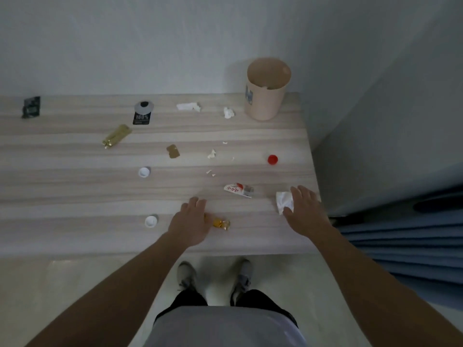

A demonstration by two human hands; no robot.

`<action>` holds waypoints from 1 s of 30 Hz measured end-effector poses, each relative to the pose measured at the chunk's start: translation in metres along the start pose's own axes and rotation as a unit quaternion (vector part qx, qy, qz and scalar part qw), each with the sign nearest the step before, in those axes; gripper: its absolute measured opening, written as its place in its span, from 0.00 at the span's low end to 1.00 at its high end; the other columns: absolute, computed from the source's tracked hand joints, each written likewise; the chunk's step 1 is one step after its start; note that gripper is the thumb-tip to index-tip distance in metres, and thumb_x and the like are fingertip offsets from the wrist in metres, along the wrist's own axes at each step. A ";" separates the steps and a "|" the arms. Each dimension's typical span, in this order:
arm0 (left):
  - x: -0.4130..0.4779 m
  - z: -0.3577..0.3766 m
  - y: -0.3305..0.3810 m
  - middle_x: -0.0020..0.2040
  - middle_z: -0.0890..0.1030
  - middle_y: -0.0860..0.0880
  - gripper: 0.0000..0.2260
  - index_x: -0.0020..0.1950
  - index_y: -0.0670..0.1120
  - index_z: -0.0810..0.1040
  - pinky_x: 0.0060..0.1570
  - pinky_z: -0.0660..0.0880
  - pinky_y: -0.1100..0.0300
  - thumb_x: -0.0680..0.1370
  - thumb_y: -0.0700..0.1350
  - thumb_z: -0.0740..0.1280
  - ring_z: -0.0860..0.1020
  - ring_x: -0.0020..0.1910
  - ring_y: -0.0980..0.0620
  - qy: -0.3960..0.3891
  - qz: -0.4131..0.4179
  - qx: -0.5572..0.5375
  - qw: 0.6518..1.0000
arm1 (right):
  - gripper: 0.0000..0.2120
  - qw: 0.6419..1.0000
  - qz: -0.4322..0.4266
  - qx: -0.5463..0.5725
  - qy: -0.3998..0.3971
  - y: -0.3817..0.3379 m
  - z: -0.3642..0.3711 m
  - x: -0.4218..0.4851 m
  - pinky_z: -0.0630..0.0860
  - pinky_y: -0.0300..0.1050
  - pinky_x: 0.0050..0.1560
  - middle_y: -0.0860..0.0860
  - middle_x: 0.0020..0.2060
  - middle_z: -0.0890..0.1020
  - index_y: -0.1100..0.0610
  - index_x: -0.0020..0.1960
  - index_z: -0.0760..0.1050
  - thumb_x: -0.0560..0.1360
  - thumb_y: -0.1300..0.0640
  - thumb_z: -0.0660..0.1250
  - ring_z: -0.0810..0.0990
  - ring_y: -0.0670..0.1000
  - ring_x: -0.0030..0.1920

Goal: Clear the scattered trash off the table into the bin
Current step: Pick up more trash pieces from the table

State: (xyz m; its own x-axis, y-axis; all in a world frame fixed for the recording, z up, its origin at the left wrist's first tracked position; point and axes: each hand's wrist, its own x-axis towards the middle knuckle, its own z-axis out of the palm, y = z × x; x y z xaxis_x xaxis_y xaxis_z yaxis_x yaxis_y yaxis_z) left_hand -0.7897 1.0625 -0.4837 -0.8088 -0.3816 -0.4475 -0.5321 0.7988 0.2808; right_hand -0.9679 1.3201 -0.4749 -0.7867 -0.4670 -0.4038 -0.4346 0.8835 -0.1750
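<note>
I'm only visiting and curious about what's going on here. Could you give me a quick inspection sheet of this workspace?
Surface: pale wood-grain table, littered with trash.
Job's things: beige bin upright at the far right corner, something pale inside; gold wrapper, white tissue, red cap, white caps, red-and-white packet, gold sachet, black packet, crumpled tissues.
Clutter: small paper crumbs mid-table.
Hands: left hand over one end of the gold wrapper, grip hidden; right hand spread open at the white tissue.
Cables: nothing seen.
Surroundings: plain wall, blue fabric at right, pale floor.
</note>
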 end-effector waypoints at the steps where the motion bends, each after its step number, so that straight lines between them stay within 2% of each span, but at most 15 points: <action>1: 0.002 0.006 0.004 0.70 0.64 0.45 0.23 0.71 0.46 0.64 0.57 0.72 0.47 0.79 0.56 0.58 0.68 0.64 0.42 -0.004 -0.007 -0.002 1.000 | 0.30 1.000 -0.003 -0.002 -0.007 0.002 0.003 0.004 0.62 0.56 0.71 0.55 0.76 0.56 0.55 0.76 0.53 0.78 0.46 0.58 0.57 0.57 0.75; 4: 0.009 0.022 0.016 0.67 0.65 0.45 0.24 0.68 0.47 0.67 0.55 0.73 0.47 0.76 0.58 0.63 0.68 0.63 0.43 -0.006 -0.019 -0.006 1.000 | 0.29 1.000 -0.016 -0.005 -0.024 0.005 0.011 0.015 0.64 0.56 0.69 0.54 0.76 0.56 0.53 0.76 0.54 0.78 0.46 0.58 0.58 0.58 0.74; 7: 0.016 0.034 0.024 0.62 0.67 0.45 0.23 0.60 0.47 0.70 0.49 0.74 0.49 0.73 0.60 0.66 0.68 0.58 0.44 0.005 -0.020 0.009 1.000 | 0.28 0.999 -0.032 -0.004 -0.033 0.005 0.020 0.023 0.66 0.57 0.66 0.55 0.75 0.58 0.51 0.75 0.56 0.78 0.44 0.58 0.61 0.58 0.72; 10: 0.021 0.042 0.027 0.59 0.68 0.45 0.21 0.55 0.46 0.71 0.46 0.75 0.52 0.72 0.59 0.68 0.68 0.55 0.45 0.031 -0.016 0.023 0.999 | 0.25 0.999 -0.040 -0.019 -0.023 0.004 0.031 0.031 0.69 0.56 0.63 0.54 0.72 0.62 0.49 0.72 0.61 0.77 0.44 0.60 0.63 0.58 0.68; 15: 0.024 0.050 0.025 0.52 0.70 0.46 0.11 0.49 0.46 0.73 0.44 0.76 0.55 0.73 0.50 0.70 0.69 0.50 0.48 0.050 0.012 -0.032 0.998 | 0.14 0.998 -0.045 0.038 0.010 0.000 0.040 0.034 0.73 0.53 0.55 0.56 0.62 0.70 0.54 0.62 0.72 0.77 0.52 0.64 0.68 0.58 0.58; 20: 0.027 0.045 0.023 0.47 0.73 0.48 0.06 0.47 0.44 0.74 0.42 0.73 0.56 0.72 0.41 0.68 0.74 0.43 0.48 0.027 0.027 -0.088 0.995 | 0.08 0.996 -0.026 0.086 -0.009 -0.004 0.045 0.032 0.72 0.49 0.46 0.58 0.52 0.73 0.59 0.56 0.73 0.79 0.56 0.61 0.76 0.61 0.48; 23: 0.029 0.038 0.021 0.43 0.73 0.49 0.05 0.44 0.46 0.74 0.41 0.73 0.55 0.71 0.41 0.69 0.74 0.40 0.48 0.014 0.013 -0.097 0.995 | 0.11 0.995 0.000 0.100 -0.028 -0.009 0.042 0.029 0.71 0.49 0.45 0.58 0.49 0.75 0.59 0.52 0.73 0.81 0.52 0.58 0.77 0.62 0.47; 26: 0.030 0.030 0.018 0.40 0.72 0.51 0.04 0.41 0.47 0.73 0.37 0.70 0.57 0.70 0.39 0.66 0.73 0.39 0.49 0.019 -0.001 -0.095 0.995 | 0.14 0.996 0.015 0.086 -0.035 -0.015 0.038 0.023 0.72 0.48 0.47 0.56 0.48 0.77 0.57 0.49 0.74 0.80 0.47 0.58 0.77 0.59 0.48; 30: 0.033 0.013 0.014 0.39 0.72 0.53 0.06 0.44 0.49 0.73 0.39 0.65 0.58 0.70 0.40 0.67 0.72 0.39 0.50 0.019 0.003 -0.089 0.996 | 0.18 0.998 0.036 0.038 -0.036 -0.026 0.026 0.018 0.70 0.45 0.43 0.52 0.42 0.76 0.55 0.45 0.74 0.79 0.42 0.55 0.77 0.55 0.45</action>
State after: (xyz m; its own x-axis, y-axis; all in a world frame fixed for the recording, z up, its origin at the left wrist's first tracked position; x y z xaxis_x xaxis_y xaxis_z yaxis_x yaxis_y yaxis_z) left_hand -0.8204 1.0678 -0.5055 -0.8186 -0.3973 -0.4148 -0.5613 0.7069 0.4305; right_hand -0.9591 1.2901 -0.5007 -0.7797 -0.4003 -0.4815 -0.3407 0.9164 -0.2102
